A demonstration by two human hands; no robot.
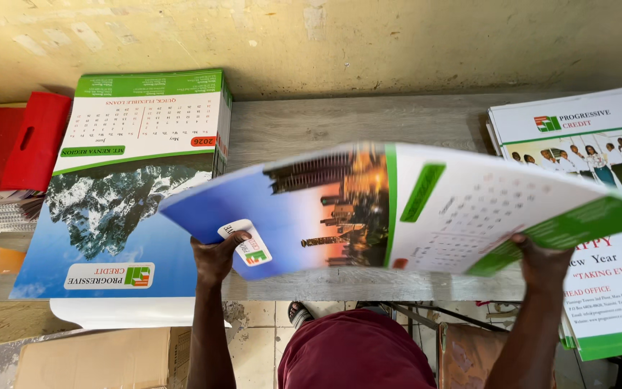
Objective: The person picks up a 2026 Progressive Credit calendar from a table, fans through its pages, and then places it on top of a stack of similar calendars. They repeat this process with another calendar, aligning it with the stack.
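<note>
I hold a large calendar sheet (397, 205) in the air above a grey wooden table (340, 119). It shows a city skyline at dusk, a blue field and a white date grid with green bands. My left hand (219, 256) grips its near left edge, thumb on top. At the near right edge my right hand (541, 259) grips it the same way. The sheet is slightly blurred.
A stack of calendar sheets (134, 184) with a mountain picture lies at the left. Another printed stack (599, 216) sits at the right. Red folders (19, 140) and spiral bindings (1, 212) are at the far left. A cardboard box (102, 360) stands on the floor.
</note>
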